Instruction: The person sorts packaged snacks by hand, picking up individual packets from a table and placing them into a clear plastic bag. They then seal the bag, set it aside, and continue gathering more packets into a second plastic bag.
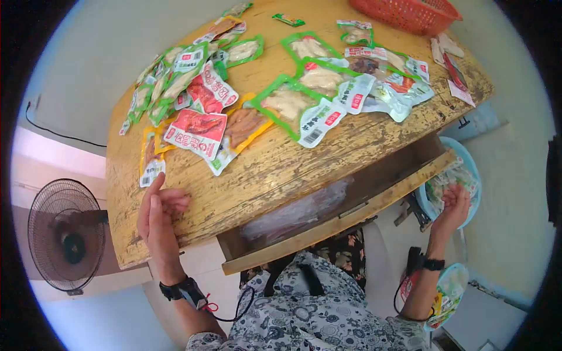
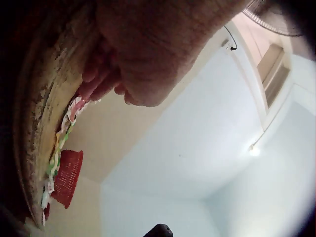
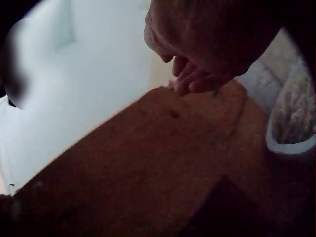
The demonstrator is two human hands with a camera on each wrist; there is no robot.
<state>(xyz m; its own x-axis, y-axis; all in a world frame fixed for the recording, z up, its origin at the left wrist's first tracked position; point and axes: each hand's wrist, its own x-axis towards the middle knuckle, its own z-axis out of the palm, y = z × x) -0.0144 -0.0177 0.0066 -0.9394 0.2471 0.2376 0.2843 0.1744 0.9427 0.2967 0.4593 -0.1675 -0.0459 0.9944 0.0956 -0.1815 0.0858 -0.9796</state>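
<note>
My left hand [image 1: 159, 217] is over the table's left front corner, fingers loosely bent and nothing in them. Just beyond its fingertips lies a yellow-edged food packet [image 1: 152, 153]. Red-and-white packets [image 1: 197, 132] and a pile of green-edged packets [image 1: 184, 73] lie farther back. More green-edged packets [image 1: 287, 106] form a row at the middle of the table. My right hand [image 1: 453, 210] hangs at the right, beyond the drawer front, its fingers loosely curled with nothing showing between them. In the head view it overlaps a light blue basin [image 1: 475, 175] holding clear packets.
An open drawer [image 1: 339, 218] with clear plastic bags juts out from the worn wooden table [image 1: 257, 186]. A red basket [image 1: 404, 14] stands at the back right. Below my right forearm is another tub [image 1: 459, 274] of packets. A fan [image 1: 67, 237] stands at the left.
</note>
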